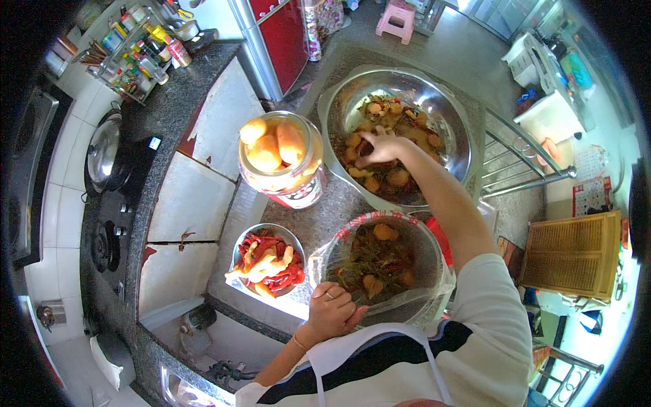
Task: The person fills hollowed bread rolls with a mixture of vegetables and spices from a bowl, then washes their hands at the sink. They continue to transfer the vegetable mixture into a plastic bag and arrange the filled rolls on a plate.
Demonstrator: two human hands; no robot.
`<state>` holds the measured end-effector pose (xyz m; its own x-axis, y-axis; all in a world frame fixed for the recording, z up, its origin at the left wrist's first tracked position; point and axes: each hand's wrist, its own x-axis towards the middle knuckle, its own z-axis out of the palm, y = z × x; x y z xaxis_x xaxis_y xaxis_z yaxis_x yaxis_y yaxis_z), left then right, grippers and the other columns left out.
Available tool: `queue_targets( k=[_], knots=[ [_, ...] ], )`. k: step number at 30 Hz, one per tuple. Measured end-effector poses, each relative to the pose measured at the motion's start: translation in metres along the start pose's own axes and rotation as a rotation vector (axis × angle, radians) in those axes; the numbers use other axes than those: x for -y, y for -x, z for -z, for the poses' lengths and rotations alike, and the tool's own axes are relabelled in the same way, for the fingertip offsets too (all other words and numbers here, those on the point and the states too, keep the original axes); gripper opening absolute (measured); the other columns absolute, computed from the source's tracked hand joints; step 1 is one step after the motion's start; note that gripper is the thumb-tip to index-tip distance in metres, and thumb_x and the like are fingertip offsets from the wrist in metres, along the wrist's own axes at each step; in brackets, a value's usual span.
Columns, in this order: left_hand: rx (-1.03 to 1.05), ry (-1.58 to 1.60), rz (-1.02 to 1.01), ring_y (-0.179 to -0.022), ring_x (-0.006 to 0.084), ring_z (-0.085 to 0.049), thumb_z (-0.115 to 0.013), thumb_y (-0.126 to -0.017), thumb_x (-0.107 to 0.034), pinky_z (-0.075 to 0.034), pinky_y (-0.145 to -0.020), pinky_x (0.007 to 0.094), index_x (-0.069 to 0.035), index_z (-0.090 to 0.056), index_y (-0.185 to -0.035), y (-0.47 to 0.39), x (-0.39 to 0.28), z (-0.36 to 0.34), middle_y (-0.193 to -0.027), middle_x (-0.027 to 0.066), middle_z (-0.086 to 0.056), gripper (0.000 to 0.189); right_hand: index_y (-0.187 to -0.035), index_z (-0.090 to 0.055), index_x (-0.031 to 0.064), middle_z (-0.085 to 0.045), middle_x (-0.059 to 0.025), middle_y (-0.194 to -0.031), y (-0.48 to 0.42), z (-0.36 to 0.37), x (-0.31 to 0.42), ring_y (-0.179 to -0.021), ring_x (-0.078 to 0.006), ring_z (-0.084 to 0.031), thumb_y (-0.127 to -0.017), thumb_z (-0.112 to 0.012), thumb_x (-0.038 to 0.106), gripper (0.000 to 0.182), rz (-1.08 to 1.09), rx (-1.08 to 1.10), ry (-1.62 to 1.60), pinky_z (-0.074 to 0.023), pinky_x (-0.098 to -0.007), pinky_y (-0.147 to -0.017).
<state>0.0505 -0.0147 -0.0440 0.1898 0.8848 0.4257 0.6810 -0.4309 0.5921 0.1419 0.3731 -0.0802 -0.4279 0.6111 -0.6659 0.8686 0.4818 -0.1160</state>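
My right hand (380, 146) reaches into a wide steel basin (447, 114), its thumb and fingers apart above brown liquid with round pieces, red bits and herbs. Nothing shows clearly between those fingers. Nearer to me stands a round tub lined with a clear plastic bag (351, 231), holding similar round pieces and greenish stems. The curled fingers of my left hand (333, 308) grip the bag at the tub's near left rim. To the left is a clear jar (305, 175) filled with pale, rounded pieces. A small bowl (300, 244) holds red peppers (264, 246) and pale elongated pieces.
A stone-topped counter (152, 114) runs along the left, with a gas hob (107, 244), a lidded wok (104, 157) and a condiment rack (145, 61). Beyond are a red refrigerator (285, 46) and a pink stool (396, 20). Metal rails (529, 183) stand right of the basin.
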Motion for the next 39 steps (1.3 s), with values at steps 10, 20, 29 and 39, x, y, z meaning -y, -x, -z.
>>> queue_targets(
  k=[10,20,29,39],
  knots=[
    [0.016,-0.004,-0.029,-0.068,0.0207,-0.053,-0.072,-0.074,-0.022,-0.044,-0.078,0.0356,-0.011,-0.052,-0.054,-0.004,-0.001,0.004,-0.062,0.0027,-0.051,0.030,-0.149,-0.022,0.0235,-0.002,-0.0239,-0.155,0.021,-0.037,-0.022,-0.136,-0.0558,-0.013,-0.076,-0.076,0.042,0.093,0.002,-0.102,-0.067,-0.0319,-0.0603,-0.106],
    [0.012,-0.012,-0.039,-0.068,0.0218,-0.053,-0.073,-0.072,-0.021,-0.044,-0.075,0.0366,-0.010,-0.052,-0.054,0.000,-0.001,0.005,-0.061,0.0036,-0.050,0.030,-0.120,-0.053,0.0147,-0.037,-0.0271,-0.143,0.029,-0.050,-0.050,-0.107,-0.0404,-0.059,-0.074,-0.069,0.014,0.048,0.007,-0.605,-0.233,-0.0499,-0.0485,-0.083],
    [-0.050,-0.005,-0.060,-0.068,0.0223,-0.052,-0.073,-0.072,-0.020,-0.043,-0.078,0.0375,-0.011,-0.052,-0.054,-0.001,-0.002,0.003,-0.060,0.0039,-0.048,0.029,-0.108,-0.056,-0.0004,-0.056,-0.0158,-0.101,0.177,0.028,-0.025,-0.094,-0.0315,-0.058,-0.066,-0.071,0.007,0.046,0.395,-1.169,-0.538,-0.0458,-0.0351,-0.084],
    [-0.047,0.017,-0.085,-0.067,0.0215,-0.051,-0.072,-0.073,-0.020,-0.042,-0.077,0.0362,-0.011,-0.051,-0.053,-0.004,-0.002,0.003,-0.059,0.0032,-0.050,0.030,-0.112,-0.057,0.0125,-0.047,-0.0156,-0.126,0.236,-0.121,0.056,-0.119,-0.0353,-0.048,-0.065,-0.079,0.018,0.052,0.633,-0.542,-0.007,-0.0441,-0.0457,-0.095]
  ],
)
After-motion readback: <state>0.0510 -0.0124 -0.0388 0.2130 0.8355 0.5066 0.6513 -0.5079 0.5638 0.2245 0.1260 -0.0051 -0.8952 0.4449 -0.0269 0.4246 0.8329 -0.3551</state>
